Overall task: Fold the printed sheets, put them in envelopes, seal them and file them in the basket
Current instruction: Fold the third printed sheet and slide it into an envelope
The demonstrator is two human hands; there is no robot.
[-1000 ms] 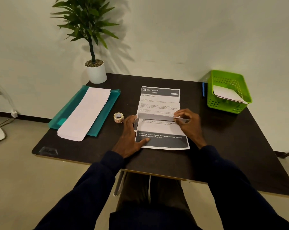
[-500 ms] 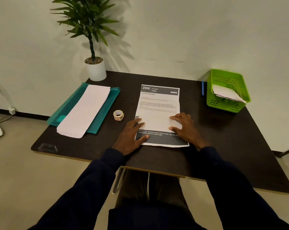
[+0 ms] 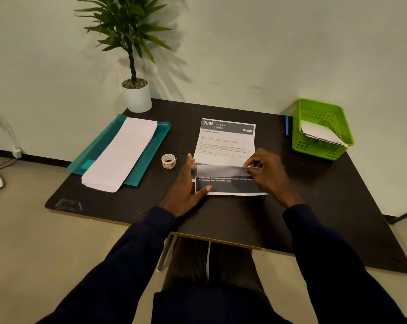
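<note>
A printed sheet [image 3: 225, 146] with a dark header reading "2666 KITCHEN" lies in the middle of the dark table [image 3: 338, 218]. A narrow folded strip crosses it above its dark bottom band. My right hand [image 3: 266, 170] pinches the right end of that strip with curled fingers. My left hand [image 3: 186, 183] lies flat with straight fingers at the sheet's left edge, thumb on the dark band. A stack of white envelopes [image 3: 123, 153] rests on a teal folder [image 3: 151, 150] at the left. The green basket [image 3: 314, 148] at the right holds white envelopes [image 3: 319, 132].
A small roll of tape [image 3: 168, 160] sits just left of my left hand. A potted plant [image 3: 134, 90] stands at the table's back left corner against the wall. A blue pen [image 3: 286, 125] lies beside the basket's left side. The table's near edge is close to my lap.
Half a second ago both hands pressed flat on the sheet. Now my right hand has lifted and pinches the folded strip again, and my left hand has shifted to the sheet's left edge.
</note>
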